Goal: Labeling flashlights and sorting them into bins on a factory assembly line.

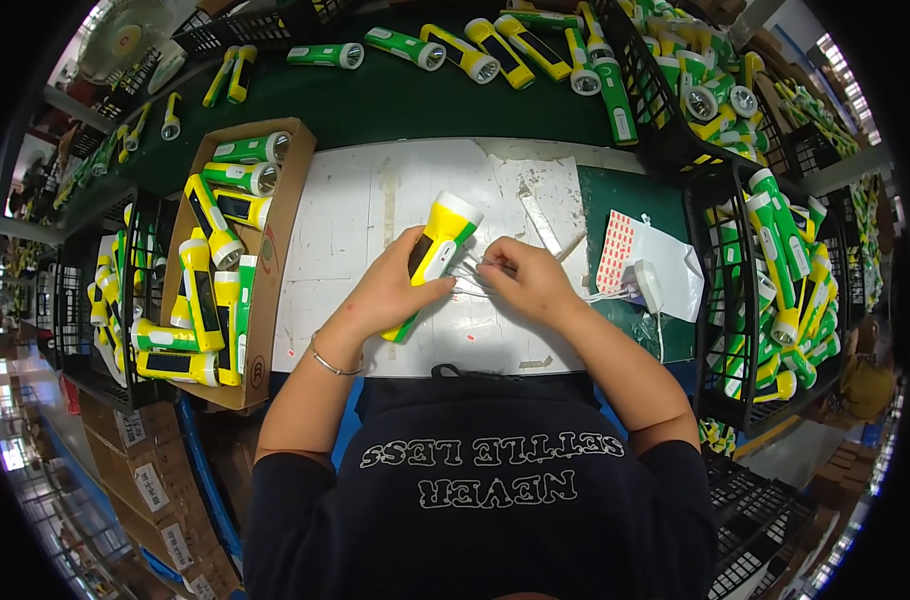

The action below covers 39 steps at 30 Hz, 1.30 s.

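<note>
My left hand is wrapped round a yellow and green flashlight, tilted with its white-rimmed head pointing away from me. A dark panel and a white strip show along its body. Just right of it, my right hand is closed in a pinch at several thin white wires, which fan out beside the flashlight. Whether a wire end touches the flashlight is too small to tell. Farther right lies a white power socket with a white cord, next to a white sheet of red stickers.
A cardboard box of flashlights stands left of the white work surface. Black crates full of flashlights flank both sides. Beyond, several flashlights lie on a dark green belt. A metallic strip lies past my right hand.
</note>
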Available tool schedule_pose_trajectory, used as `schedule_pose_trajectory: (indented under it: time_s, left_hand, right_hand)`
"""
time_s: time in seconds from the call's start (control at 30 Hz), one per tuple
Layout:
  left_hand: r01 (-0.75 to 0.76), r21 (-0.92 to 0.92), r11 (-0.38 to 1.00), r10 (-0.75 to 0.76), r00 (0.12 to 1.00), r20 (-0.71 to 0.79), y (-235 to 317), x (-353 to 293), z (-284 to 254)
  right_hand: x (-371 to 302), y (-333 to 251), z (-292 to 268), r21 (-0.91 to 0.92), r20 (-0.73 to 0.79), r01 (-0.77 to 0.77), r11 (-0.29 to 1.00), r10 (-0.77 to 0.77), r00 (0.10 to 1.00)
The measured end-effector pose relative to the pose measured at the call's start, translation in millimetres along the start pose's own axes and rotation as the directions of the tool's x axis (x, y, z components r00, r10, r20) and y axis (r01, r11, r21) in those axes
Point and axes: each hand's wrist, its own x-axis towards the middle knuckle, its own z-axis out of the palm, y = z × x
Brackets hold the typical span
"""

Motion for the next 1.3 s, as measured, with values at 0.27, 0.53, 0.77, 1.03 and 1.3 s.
schedule_pose_trajectory:
  time_s: [0.27, 0.53, 0.77, 1.03, 1.3]
  left_hand:
    - [-0.071, 0.014, 0.997, 0.072, 0.996, -0.058, 2.3, 17.3, 23.1]
    - [-0.134, 0.093, 0.987, 0.14, 0.988, -0.065, 4.7, 16.8, 33.7]
    - [-0.188, 0.466, 0.865, 0.361, 0.878, -0.315, 17.0, 10.6, 47.4]
    - [-0.227, 0.49, 0.841, 0.406, 0.864, -0.297, 0.8, 20.5, 43.5]
    - [-0.272, -0.731, 0.626, 0.166, 0.962, -0.216, 38.2, 31.3, 55.2]
  right_hand:
    - [-10.1, -19.8, -18.0, 0.189, -0.005, -0.043, 0.981, 0.044, 0.999]
    - [-8.4, -16.7, -27.3, 0.439, 0.066, -0.079, 0.895, 0.056, 0.996]
    - [-5.4, -14.5, -15.5, 0.476, 0.022, -0.119, 0.871, 0.123, 0.992]
    - [-6.8, -12.7, -8.7, 0.41, -0.032, -0.084, 0.908, 0.106, 0.994]
    - [-23.2, -35.6, -26.9, 0.218, -0.126, 0.078, 0.973, -0.052, 0.991]
